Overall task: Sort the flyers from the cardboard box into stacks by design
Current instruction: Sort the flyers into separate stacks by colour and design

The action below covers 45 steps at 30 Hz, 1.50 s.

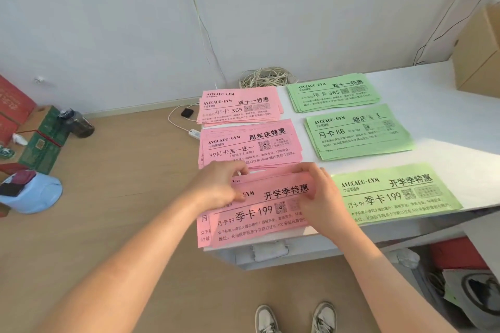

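Observation:
Six flyer stacks lie on the white table. Three are pink: a far stack, a middle stack and a near stack at the table's front left corner. Three are green: a far stack, a middle stack and a near stack. My left hand and my right hand both pinch the top pink flyer of the near stack at its upper edge, one on each side. A cardboard box stands at the table's far right.
A coil of white cable lies against the wall behind the stacks. A power strip and a black adapter are on the floor. Red and green boxes, a dark jug and a blue object sit at the left. My shoes are below.

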Available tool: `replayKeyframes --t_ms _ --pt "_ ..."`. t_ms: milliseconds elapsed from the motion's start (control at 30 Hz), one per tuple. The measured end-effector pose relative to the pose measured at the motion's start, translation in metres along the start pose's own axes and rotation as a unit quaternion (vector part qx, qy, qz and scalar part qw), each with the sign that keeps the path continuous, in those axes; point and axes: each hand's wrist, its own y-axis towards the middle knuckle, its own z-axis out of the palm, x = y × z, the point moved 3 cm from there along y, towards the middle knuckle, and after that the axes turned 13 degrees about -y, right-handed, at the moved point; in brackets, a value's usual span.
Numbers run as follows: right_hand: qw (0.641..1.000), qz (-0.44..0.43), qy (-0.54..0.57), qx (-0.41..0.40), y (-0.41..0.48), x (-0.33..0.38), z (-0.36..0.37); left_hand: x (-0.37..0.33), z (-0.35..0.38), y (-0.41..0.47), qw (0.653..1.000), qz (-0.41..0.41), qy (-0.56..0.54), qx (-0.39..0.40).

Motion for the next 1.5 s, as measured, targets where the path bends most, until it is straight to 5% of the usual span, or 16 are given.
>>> replayKeyframes --t_ms 133,233,300,333,400,467,767,933,1133,1500 --pt "0.996 -0.022 0.083 -0.026 0.004 -0.001 -0.008 -0.018 -0.008 -0.018 0.992 0.093 0.05 -0.071" --pt "0.987 -0.041 0.149 -0.035 0.006 -0.002 -0.015 -0.025 -0.023 -0.033 0.924 0.258 0.149 -0.239" --pt "0.983 -0.054 0.167 -0.051 0.006 -0.004 -0.017 -0.008 -0.035 -0.042 0.913 0.226 0.058 -0.334" --pt "0.982 -0.055 0.173 -0.053 0.006 -0.006 -0.016 0.005 -0.037 -0.045 0.92 0.166 -0.077 -0.346" --pt "0.981 -0.053 0.179 -0.053 0.006 -0.01 -0.013 0.028 -0.021 -0.044 0.875 0.054 -0.395 -0.276" --pt "0.982 -0.059 0.171 -0.049 0.009 -0.012 -0.01 0.041 0.0 -0.039 0.837 0.042 -0.504 -0.209" --pt "0.974 -0.094 0.201 -0.039 0.013 -0.017 -0.008 0.038 0.001 -0.021 0.846 0.097 -0.501 -0.158" --pt "0.968 -0.095 0.227 -0.052 0.007 -0.013 -0.005 0.037 0.019 -0.031 0.842 0.091 -0.492 -0.201" --pt "0.964 -0.126 0.186 -0.14 -0.002 -0.011 -0.001 0.03 0.029 -0.035 0.816 0.105 -0.516 -0.239" --pt "0.952 -0.215 -0.013 -0.219 -0.015 -0.014 0.008 0.043 0.039 -0.045 0.826 0.083 -0.506 -0.236"
